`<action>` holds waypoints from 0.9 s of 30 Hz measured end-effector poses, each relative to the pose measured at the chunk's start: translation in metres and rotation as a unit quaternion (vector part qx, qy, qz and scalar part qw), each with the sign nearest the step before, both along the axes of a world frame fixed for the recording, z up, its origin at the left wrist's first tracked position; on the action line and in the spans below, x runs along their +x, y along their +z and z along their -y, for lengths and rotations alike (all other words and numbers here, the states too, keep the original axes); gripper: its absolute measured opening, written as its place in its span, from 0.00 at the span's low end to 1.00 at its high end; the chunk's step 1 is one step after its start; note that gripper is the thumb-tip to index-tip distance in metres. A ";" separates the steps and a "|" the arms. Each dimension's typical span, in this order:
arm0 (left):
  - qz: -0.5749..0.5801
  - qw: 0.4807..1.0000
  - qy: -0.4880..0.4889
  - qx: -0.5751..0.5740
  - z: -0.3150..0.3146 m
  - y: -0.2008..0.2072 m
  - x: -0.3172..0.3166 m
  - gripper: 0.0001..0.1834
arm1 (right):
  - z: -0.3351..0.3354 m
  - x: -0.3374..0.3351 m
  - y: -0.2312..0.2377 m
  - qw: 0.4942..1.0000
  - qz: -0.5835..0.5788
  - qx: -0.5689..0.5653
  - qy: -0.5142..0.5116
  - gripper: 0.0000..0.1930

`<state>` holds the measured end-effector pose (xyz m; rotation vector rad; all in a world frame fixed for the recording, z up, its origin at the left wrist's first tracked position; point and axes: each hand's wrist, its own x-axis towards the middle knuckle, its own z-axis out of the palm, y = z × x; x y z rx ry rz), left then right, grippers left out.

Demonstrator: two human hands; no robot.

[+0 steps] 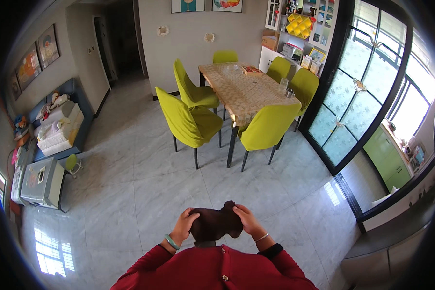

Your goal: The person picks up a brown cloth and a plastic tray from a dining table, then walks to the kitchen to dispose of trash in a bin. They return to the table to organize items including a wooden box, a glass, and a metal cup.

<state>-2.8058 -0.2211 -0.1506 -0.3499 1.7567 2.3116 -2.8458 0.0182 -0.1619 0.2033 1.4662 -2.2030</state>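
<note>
Your left hand [184,225] and right hand [247,220] each pinch an upper corner of the brown cloth [216,224], which hangs between them close to your chest, stretched side to side, equally near both.

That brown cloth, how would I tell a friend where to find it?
Start at the long dining table with yellow-green chairs, then come down across the grey tiled floor to the red sleeves. The dark brown cloth is bunched between the left hand and right hand, the only brown thing there.
</note>
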 end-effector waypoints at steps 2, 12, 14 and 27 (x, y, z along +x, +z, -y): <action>0.002 1.000 -0.011 0.023 0.004 0.004 -0.057 0.11 | 0.003 -0.054 0.004 1.000 -0.015 -0.018 0.016 0.17; -0.178 0.919 -0.291 -0.200 0.000 0.011 -0.310 0.22 | -0.008 -0.281 0.026 0.993 -0.039 -0.035 -0.104 0.14; -0.161 0.898 -0.320 -0.254 -0.007 0.001 -0.357 0.20 | -0.010 -0.325 0.016 0.991 -0.010 -0.044 -0.123 0.14; -0.091 0.952 -0.160 -0.243 -0.036 0.011 -0.613 0.13 | -0.023 -0.622 0.012 0.992 -0.001 -0.097 -0.078 0.15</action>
